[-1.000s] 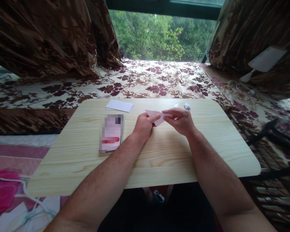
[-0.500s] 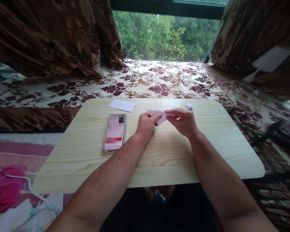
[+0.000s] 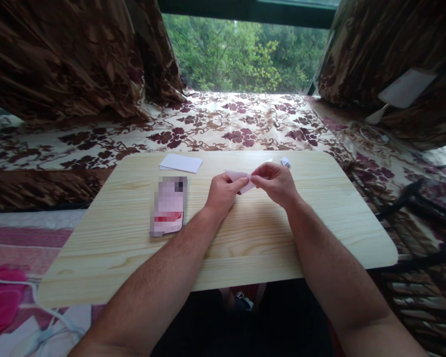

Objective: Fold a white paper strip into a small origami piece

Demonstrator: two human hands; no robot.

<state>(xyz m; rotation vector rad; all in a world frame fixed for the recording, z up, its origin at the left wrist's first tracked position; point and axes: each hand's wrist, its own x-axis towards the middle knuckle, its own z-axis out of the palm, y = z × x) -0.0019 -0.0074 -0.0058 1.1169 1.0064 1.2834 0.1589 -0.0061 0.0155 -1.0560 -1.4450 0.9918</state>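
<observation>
The white paper is at twelve o'clock before us, over the far half of the wooden table. Our left hand grasps it, thumb on top, while our right hand pinches its right end between thumb and fingers. Around that paper we see a stack of white sheets near ten o'clock, a phone near eight, and a small folded piece near two.

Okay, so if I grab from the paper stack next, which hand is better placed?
Probably your left hand: it is nearer the paper stack. Both hands pinch the white paper, but your right hand, farther off, could keep holding it.
</observation>
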